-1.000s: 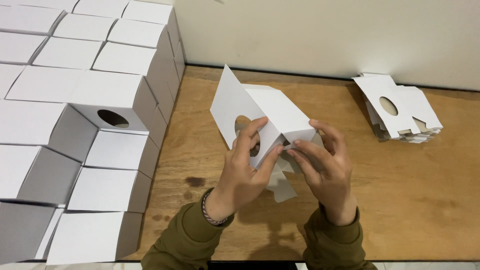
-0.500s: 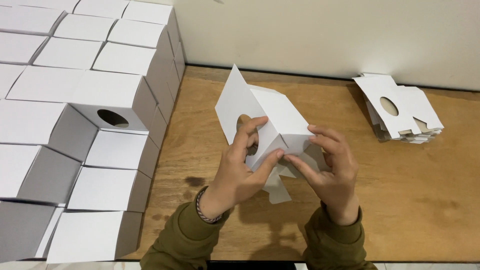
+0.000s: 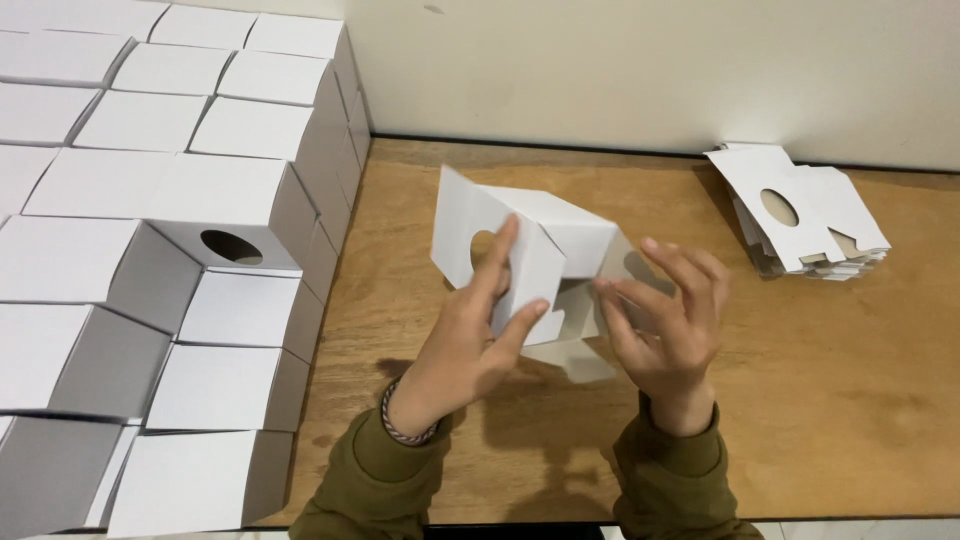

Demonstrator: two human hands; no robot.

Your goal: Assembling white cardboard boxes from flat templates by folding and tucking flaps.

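I hold a half-folded white cardboard box [image 3: 545,245] above the wooden table [image 3: 820,400], its flaps loose and a round hole in one panel. My left hand [image 3: 478,335] grips its near side, with the index finger lying across the hole and the thumb on the front panel. My right hand [image 3: 668,320] is at the box's right side, fingers spread, its fingertips pressing a side flap. Both wrists wear olive green sleeves, and a beaded bracelet sits on the left wrist.
Several finished white boxes [image 3: 170,240] are stacked in tiers along the left, one showing a round hole [image 3: 231,247]. A pile of flat, unfolded box blanks [image 3: 805,215] lies at the table's far right. A pale wall runs behind the table.
The box has turned a little and its side flap has opened outward. My right fingers have spread and shifted to the right side; my left index finger now crosses the hole.
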